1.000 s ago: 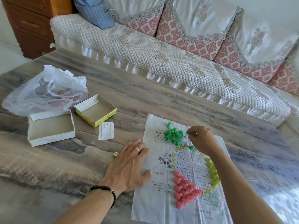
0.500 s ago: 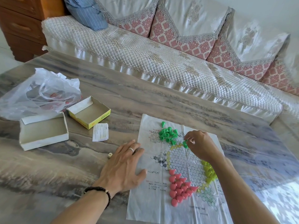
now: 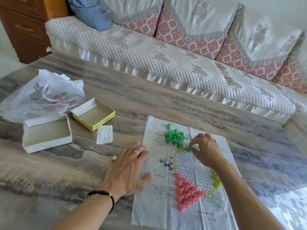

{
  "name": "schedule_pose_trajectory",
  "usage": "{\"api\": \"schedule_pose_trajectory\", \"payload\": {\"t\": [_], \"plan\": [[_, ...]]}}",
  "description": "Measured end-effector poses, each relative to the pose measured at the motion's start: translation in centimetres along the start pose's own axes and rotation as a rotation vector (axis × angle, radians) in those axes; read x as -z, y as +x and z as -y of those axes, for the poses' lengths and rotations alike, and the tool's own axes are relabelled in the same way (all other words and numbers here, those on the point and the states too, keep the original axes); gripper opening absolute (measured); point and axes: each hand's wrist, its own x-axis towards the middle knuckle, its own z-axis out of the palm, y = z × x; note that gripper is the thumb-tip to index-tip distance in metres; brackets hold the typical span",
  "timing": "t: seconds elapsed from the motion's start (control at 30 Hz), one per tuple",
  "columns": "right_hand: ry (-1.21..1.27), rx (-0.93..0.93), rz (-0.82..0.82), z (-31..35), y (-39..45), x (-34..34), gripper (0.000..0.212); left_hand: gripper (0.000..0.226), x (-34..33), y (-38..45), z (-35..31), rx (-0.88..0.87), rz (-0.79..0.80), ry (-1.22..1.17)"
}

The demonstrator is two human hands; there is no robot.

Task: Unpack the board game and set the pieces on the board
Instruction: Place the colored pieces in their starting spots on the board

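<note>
Green pegs (image 3: 174, 136) lie heaped at the far end of the paper board (image 3: 167, 211), which is spread flat on the marbled worktop (image 3: 166, 100), with pink pegs (image 3: 186, 192) massed on its near corner. Right hand (image 3: 206, 149) pinches one green peg (image 3: 192, 148) in its grip over the hexagon grid. Left hand (image 3: 127, 170) rests spread flat, fingers on the board's left edge.

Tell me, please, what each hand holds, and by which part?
The right hand pinches a small green plastic pawn at its top. The left hand holds nothing.
</note>
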Motion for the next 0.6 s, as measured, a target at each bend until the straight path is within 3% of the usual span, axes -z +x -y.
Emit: {"api": "schedule_pose_trajectory", "payload": {"t": [0.27, 0.6], "plan": [[0.100, -0.013, -0.049, 0.9, 0.1, 0.5, 0.027, 0.071, 0.0, 0.0, 0.0, -0.001, 0.005, 0.000], [0.072, -0.041, 0.001, 4.2, 2.0, -1.0, 0.023, 0.069, 0.1, 0.0, 0.0, -0.003, -0.004, 0.019]]}}
